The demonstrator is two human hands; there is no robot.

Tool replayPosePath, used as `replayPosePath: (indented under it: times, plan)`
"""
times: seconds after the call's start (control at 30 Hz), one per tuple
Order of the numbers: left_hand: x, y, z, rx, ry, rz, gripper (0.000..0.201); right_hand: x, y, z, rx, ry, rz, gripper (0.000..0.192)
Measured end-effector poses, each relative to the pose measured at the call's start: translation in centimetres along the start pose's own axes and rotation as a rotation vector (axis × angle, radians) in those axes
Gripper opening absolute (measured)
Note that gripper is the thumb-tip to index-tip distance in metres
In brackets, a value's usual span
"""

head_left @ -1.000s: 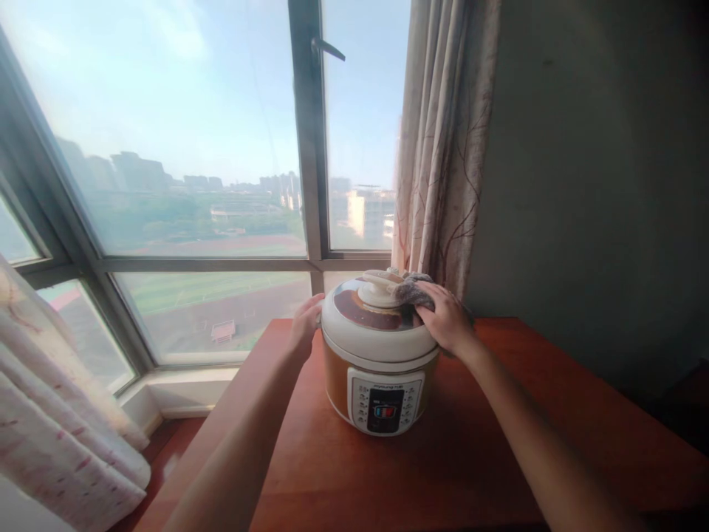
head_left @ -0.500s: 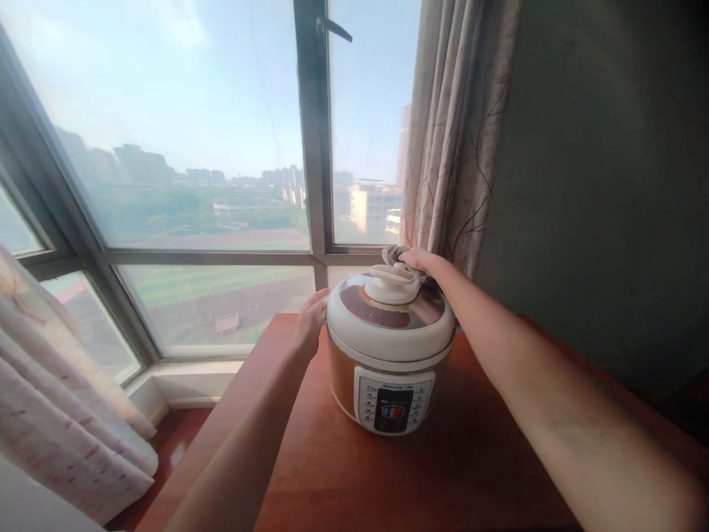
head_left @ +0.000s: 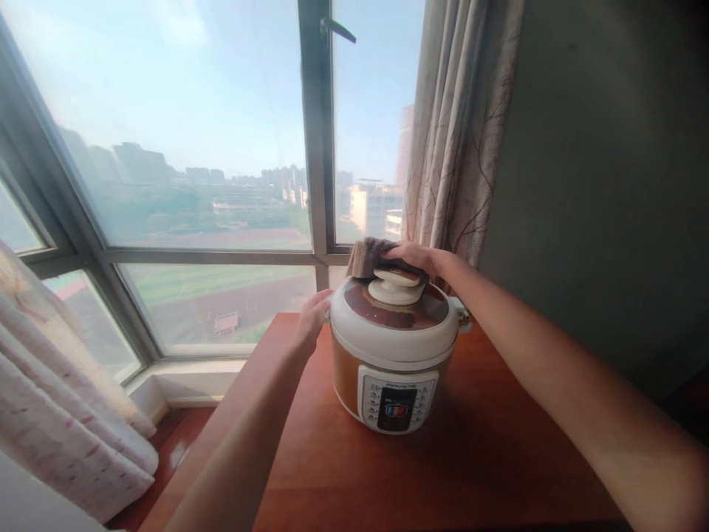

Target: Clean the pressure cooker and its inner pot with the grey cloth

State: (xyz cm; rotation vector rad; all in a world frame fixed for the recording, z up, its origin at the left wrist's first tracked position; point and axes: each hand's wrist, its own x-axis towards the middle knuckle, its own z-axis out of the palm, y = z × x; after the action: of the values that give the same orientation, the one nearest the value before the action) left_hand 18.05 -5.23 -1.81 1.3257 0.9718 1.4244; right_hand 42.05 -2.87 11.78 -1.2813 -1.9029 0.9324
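Note:
A white and brown electric pressure cooker (head_left: 346,362) stands upright on the reddish-brown wooden table (head_left: 487,458), its control panel (head_left: 397,401) facing me. On its lid sits a white knob handle (head_left: 396,288). My left hand (head_left: 315,314) grips the cooker's left side handle, which the fingers mostly cover. Behind the knob, my right hand (head_left: 413,255) presses a grey-brown cloth (head_left: 368,257) onto the far part of the lid, its fingers closed over the cloth. The cooker's right side handle (head_left: 462,314) is uncovered.
Tall windows (head_left: 210,148) with grey frames rise behind the table. A patterned curtain (head_left: 459,133) hangs at the back right, and another curtain (head_left: 66,414) hangs at the left. A dark wall (head_left: 598,185) stands on the right.
My right hand and the cloth have moved left across the back of the lid, and more of the cloth shows. The right side handle has come into view. My left hand stays at its handle.

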Motion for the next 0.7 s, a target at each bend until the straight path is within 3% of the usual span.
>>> replayPosePath:
  times: [0.17, 0.37, 0.53, 0.7]
  plan:
    - [0.1, 0.0, -0.2, 0.119, 0.066, 0.028, 0.044, -2.5, 0.9, -0.1, 0.082, 0.113, -0.020, 0.025]
    - [1.1, 0.5, -0.6, 0.296, 0.112, 0.177, 0.043, -5.5, 2.2, -0.1, 0.152, 0.211, -0.019, 0.027]
    - [1.5, 1.5, 0.2, 0.327, -0.038, 0.364, 0.045, -7.8, 3.8, -0.8, 0.159, 0.289, -0.017, 0.031]
    - [1.4, 1.4, 1.1, 0.425, -0.079, 0.348, 0.044, -9.3, 4.9, -1.4, -0.069, 0.358, -0.058, 0.036]
